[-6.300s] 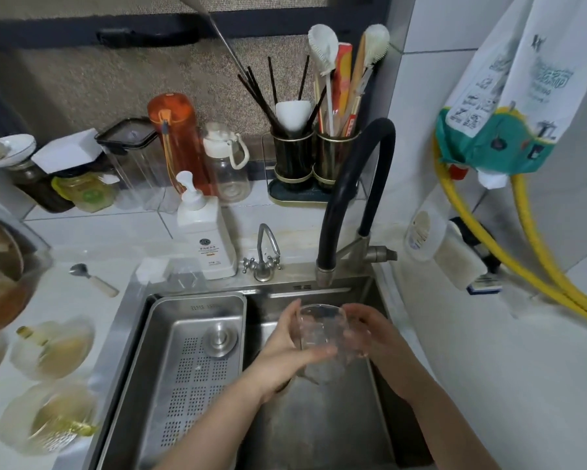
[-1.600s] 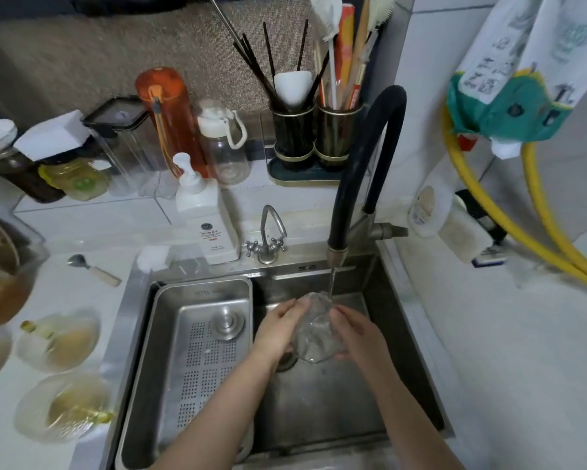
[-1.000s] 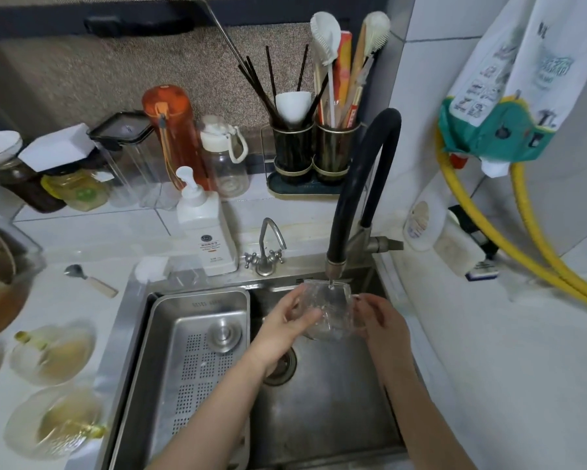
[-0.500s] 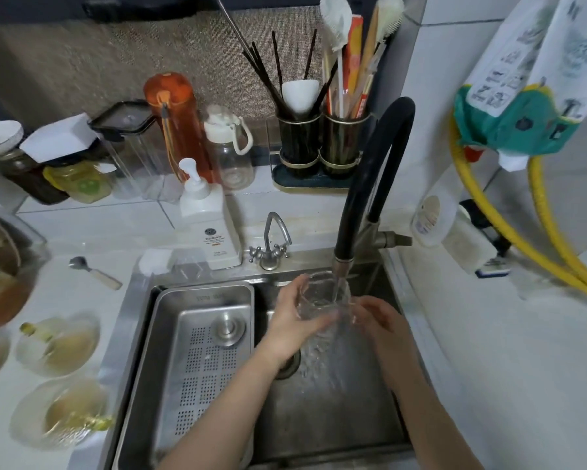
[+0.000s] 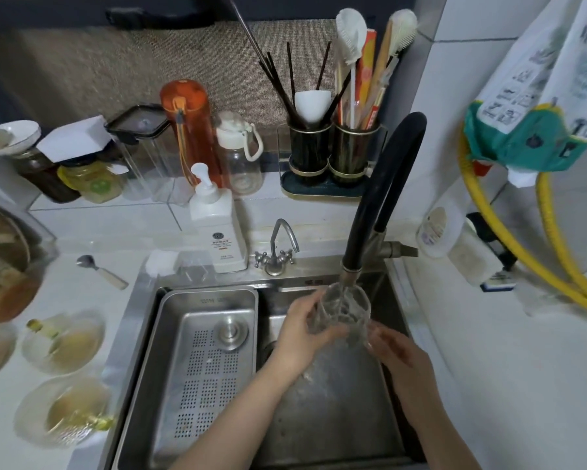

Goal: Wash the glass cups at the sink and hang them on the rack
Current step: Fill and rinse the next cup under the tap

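Clear wet glass cup (image 5: 344, 310); brushed steel sink (image 5: 336, 418); matt black faucet hose (image 5: 383, 184)

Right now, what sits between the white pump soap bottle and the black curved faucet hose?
In the head view, a small chrome two-handled tap stands between the soap bottle and the hose.

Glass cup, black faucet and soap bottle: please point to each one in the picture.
Glass cup (image 5: 344, 308), head view, on its clear side wall.
Black faucet (image 5: 385, 184), head view, on the curved hose.
Soap bottle (image 5: 217, 232), head view, on its white body.

since half a second ago the right hand (image 5: 398, 351) has slipped below the glass cup (image 5: 344, 308), fingers spread.
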`<state>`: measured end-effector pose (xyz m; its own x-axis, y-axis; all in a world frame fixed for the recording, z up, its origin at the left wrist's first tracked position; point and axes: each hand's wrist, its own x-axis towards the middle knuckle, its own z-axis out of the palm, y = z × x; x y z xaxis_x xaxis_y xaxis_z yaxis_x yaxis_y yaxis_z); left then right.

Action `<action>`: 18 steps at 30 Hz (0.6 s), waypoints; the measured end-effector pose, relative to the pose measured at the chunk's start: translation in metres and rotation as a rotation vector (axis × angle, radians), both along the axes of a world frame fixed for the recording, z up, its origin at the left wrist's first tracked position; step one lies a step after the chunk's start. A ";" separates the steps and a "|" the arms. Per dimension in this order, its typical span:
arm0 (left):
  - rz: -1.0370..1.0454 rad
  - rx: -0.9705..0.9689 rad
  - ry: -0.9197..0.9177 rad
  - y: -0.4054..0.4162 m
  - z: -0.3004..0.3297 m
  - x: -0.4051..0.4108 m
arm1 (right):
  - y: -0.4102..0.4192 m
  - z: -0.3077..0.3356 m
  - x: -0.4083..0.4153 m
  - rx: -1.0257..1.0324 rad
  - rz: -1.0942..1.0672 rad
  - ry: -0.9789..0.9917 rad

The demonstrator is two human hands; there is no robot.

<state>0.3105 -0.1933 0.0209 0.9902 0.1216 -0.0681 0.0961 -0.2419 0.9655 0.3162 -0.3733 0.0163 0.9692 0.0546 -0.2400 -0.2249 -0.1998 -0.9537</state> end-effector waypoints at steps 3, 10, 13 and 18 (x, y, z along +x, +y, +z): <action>0.055 -0.065 0.067 0.017 -0.010 -0.008 | 0.010 0.003 -0.002 -0.007 0.134 -0.020; 0.058 -0.202 0.206 0.018 -0.001 0.001 | 0.006 -0.008 -0.005 0.034 0.040 0.077; 0.186 -0.264 0.218 0.028 0.002 -0.009 | 0.012 -0.012 -0.015 0.133 0.001 0.118; 0.324 -0.295 0.253 0.031 -0.006 -0.019 | 0.012 -0.016 -0.013 0.064 -0.064 0.083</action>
